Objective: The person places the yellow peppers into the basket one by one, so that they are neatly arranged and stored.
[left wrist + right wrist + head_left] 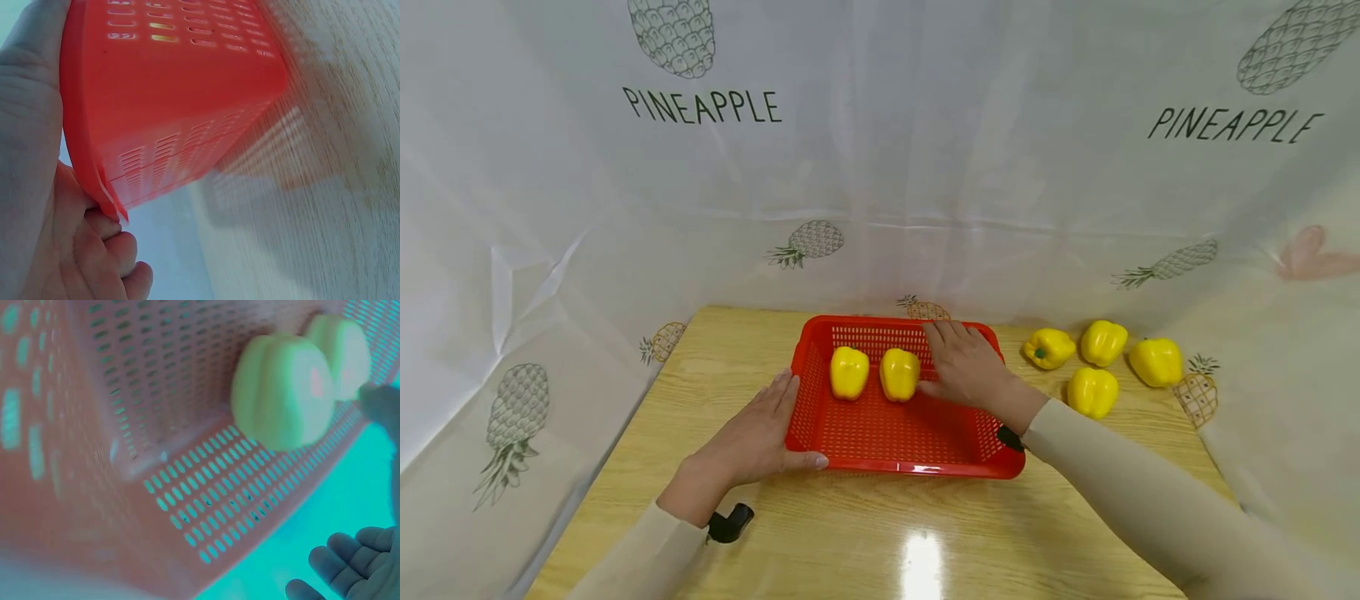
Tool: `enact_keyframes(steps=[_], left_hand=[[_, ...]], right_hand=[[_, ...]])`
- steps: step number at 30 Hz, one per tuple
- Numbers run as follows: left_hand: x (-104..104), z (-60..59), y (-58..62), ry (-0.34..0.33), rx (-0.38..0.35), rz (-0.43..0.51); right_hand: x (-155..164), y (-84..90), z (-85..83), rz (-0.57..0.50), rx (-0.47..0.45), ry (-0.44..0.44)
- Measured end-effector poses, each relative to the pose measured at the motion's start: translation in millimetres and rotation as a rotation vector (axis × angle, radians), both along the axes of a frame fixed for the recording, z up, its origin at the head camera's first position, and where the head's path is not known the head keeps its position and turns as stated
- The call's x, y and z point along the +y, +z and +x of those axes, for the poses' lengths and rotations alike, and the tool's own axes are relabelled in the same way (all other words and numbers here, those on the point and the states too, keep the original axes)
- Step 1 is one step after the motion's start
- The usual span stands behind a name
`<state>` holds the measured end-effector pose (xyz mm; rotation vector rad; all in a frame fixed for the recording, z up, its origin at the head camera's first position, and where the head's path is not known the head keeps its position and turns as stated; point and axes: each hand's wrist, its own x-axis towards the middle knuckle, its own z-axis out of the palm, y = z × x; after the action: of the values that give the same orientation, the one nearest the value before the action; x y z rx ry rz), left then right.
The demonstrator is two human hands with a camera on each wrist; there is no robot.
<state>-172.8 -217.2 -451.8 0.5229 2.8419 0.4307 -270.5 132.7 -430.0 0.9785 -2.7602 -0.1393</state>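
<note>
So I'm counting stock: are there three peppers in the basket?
No, the basket holds only two peppers; four more lie on the table.

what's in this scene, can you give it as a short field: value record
surface: wooden table with pineapple-print cloth behind
container: red basket
in basket: two yellow peppers, side by side near the far wall
outside basket: four yellow peppers on the table to its right
left hand: holds the basket's near left corner, thumb along the front rim
right hand: inside the basket, fingers straight, beside the second pepper
</note>
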Motion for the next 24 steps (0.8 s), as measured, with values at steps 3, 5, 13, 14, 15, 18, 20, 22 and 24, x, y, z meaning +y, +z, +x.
enact_keyframes(steps=[3, 5, 13, 14, 15, 18, 20, 22, 24], left_hand=[[-0.8, 0.7, -0.1, -0.001, 0.001, 0.001], [-1.0, 0.9, -0.2, -0.004, 0.004, 0.002], [0.1, 0.5, -2.1, -0.016, 0.010, -0.003], [0.2, 0.3, -2.4, -0.016, 0.011, -0.002], [0.2, 0.2, -2.6, -0.018, 0.012, -0.003], [0.1, -0.1, -2.7, -0.019, 0.015, -0.001], [-0.1, -0.2, -2.2, -0.017, 0.013, -0.001], [-0.2, -0.2, -1.2, -0.015, 0.010, 0.000], [-0.3, -0.3, -0.3, -0.013, 0.007, 0.000]], right_hand=[[13.5, 7.0, 5.2, -0.056, 0.066, 0.017], [23.7, 10.7, 7.2, -0.084, 0.099, 0.025], [78.5, 17.7, 12.8, -0.152, 0.153, -0.030], [87.4, 17.0, 13.5, -0.161, 0.159, -0.040], [96.8, 16.0, 14.2, -0.164, 0.166, -0.050], [126.0, 12.0, 16.4, -0.169, 0.170, -0.090], [145.9, 7.8, 17.8, -0.165, 0.161, -0.124], [165.2, 2.8, 19.7, -0.140, 0.138, -0.168], [182.9, -2.4, 21.6, -0.106, 0.113, -0.202]])
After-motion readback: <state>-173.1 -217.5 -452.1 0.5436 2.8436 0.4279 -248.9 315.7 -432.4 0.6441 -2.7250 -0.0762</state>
